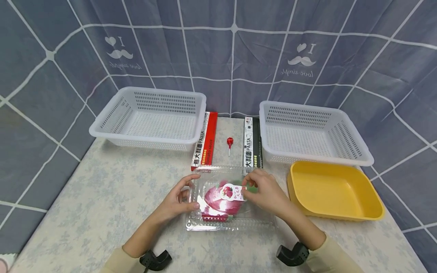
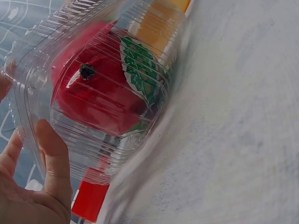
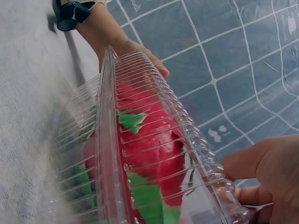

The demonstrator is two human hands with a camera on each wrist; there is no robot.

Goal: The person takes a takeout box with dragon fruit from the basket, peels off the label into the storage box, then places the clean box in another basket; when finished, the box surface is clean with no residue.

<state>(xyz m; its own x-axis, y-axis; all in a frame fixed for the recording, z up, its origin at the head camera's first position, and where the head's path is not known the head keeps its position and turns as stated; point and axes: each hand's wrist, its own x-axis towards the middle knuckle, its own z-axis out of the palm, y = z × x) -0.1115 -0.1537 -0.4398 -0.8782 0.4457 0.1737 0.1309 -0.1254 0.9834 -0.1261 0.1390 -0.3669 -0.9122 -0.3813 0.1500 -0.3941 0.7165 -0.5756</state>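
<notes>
A clear plastic clamshell box lies on the table with its lid shut. Inside it is a pink-red dragon fruit with green scales, seen through ribbed walls in the left wrist view and right wrist view. My left hand grips the box's left edge, thumb on the near part and fingers farther back. At the lid's top, my right hand pinches the right end of a white label with a fruit picture. The right fingertips are partly hidden by the box's rim in the right wrist view.
Two white baskets stand at the back, left and right. A yellow basin is at the right. Behind the box lie a red pasta box, a black-and-white pasta box and a red lollipop.
</notes>
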